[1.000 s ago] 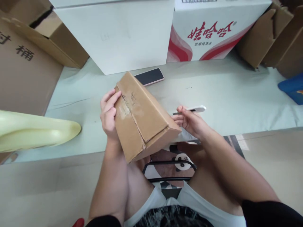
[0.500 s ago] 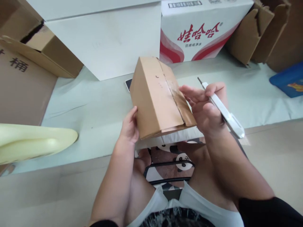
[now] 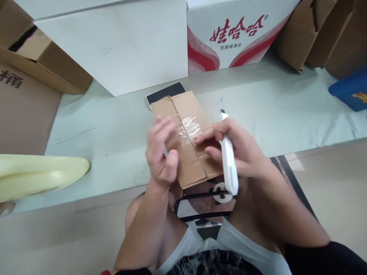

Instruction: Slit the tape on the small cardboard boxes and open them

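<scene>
A brown cardboard box lies at the table's front edge, its taped seam facing up. Clear tape crosses the middle of that seam. Over the box's left side is my left hand, slightly blurred, fingers apart and holding nothing. My right hand grips a white utility knife, its thin blade pointing away from me. Fingertips of this hand rest on or just above the box top, right of the seam.
Behind the box lies a dark flat device with a white rim. White cartons, one with red print, line the back. Brown cartons stand at both sides. A pale yellow object is at left, a blue container at right.
The box has been turned and lowered, so its taped face now points up. My left hand has let go of its side. My right hand with the knife has moved left and down.
</scene>
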`<state>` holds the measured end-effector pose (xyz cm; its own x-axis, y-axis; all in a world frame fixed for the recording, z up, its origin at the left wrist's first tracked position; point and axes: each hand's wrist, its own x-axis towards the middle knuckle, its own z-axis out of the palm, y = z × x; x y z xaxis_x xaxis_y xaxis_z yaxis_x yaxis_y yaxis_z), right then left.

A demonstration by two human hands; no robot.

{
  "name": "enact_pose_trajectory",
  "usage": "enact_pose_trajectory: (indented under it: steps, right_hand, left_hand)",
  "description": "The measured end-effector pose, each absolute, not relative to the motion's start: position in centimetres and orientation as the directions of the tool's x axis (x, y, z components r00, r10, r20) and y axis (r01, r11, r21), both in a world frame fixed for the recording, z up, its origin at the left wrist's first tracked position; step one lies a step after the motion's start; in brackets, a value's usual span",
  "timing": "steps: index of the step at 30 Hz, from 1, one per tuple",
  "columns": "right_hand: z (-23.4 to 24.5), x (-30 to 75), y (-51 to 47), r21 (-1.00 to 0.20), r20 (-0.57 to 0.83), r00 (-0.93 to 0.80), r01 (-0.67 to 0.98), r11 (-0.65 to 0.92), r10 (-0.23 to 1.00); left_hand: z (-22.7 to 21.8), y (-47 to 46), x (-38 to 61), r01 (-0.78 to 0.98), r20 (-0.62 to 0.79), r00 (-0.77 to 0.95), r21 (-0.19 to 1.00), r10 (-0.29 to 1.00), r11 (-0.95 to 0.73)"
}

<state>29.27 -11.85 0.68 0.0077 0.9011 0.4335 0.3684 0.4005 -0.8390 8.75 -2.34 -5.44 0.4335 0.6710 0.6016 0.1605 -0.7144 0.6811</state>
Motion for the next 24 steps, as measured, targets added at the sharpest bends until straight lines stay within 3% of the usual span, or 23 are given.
enact_pose_trajectory:
  steps: [3,5,8,12,18,24]
  right_hand:
    - [0.9,28.8,-11.8,-0.789,0.598,0.300,0.382,0.482,0.743]
    - [1.8,28.5,-12.0,-0.801,0.598,0.473,0.354,0.482,0.647]
    - [3.7,27.9,-12.4,-0.900,0.428,0.568,0.192,0.392,0.703]
    - [4.5,26.7,-12.2,-0.968,0.227,0.505,0.026,0.249,0.833]
    - [3.0,26.4,-12.3,-0.926,0.153,0.356,0.377,0.008,0.922]
    - [3.4,26.1,-12.6,-0.810,0.232,0.353,0.585,-0.021,0.906]
  left_hand:
    - [-4.5,-2.6,9.1,0.153,0.651,0.523,0.563,0.550,-0.812]
    - [-4.2,-2.7,9.2,0.149,0.656,0.526,0.556,0.541,-0.818]
    - [-4.2,-3.1,9.4,0.129,0.673,0.519,0.547,0.527,-0.827]
    - [-4.4,-3.9,9.5,0.121,0.684,0.495,0.557,0.536,-0.822]
    - [-5.4,-3.8,9.3,0.089,0.679,0.446,0.615,0.583,-0.784]
    - [-5.9,-3.5,9.0,0.165,0.649,0.502,0.577,0.571,-0.800]
